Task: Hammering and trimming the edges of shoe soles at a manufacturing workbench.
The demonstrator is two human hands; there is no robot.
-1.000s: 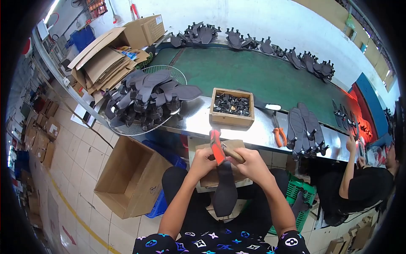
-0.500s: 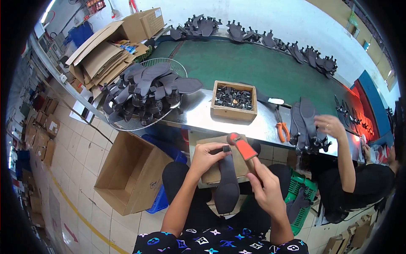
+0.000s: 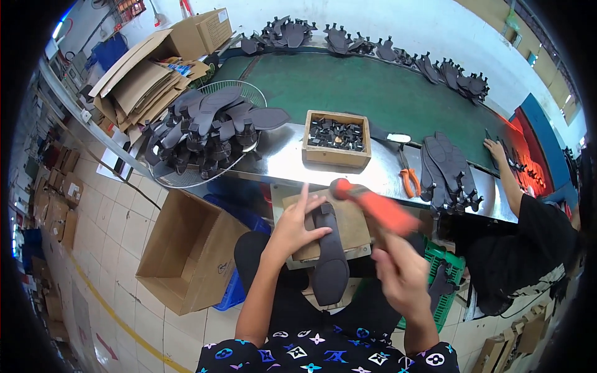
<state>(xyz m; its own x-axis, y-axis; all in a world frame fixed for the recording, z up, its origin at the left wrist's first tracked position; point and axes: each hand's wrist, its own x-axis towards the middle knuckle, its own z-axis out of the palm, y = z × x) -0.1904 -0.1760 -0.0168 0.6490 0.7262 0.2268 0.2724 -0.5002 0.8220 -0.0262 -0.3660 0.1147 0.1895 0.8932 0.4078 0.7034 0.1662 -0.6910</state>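
Note:
A dark shoe sole (image 3: 330, 273) lies with its heel end on a board-topped block (image 3: 357, 219) and its wide end over my lap. A small black piece (image 3: 324, 209) sits at its heel end. Beside the sole my left hand (image 3: 292, 227) is open, fingers spread, thumb and a fingertip touching the sole's edge. My right hand (image 3: 403, 271) is closed round the handle of a hammer (image 3: 379, 208). The orange-red hammer head, blurred by motion, is raised to the right of the heel end, its round grey face pointing left.
A wooden box (image 3: 336, 156) of small dark pieces, orange-handled pliers (image 3: 410, 183) and stacked soles (image 3: 444, 168) stand on the metal bench edge. A wire basket (image 3: 205, 184) heaped with soles is at left. A co-worker (image 3: 522, 255) reaches over the green belt (image 3: 354, 84) at right.
My left hand has let go of the small black piece and spread out beside the sole. The hammer has swung rightward. The co-worker's hand has moved from the stacked soles to the belt.

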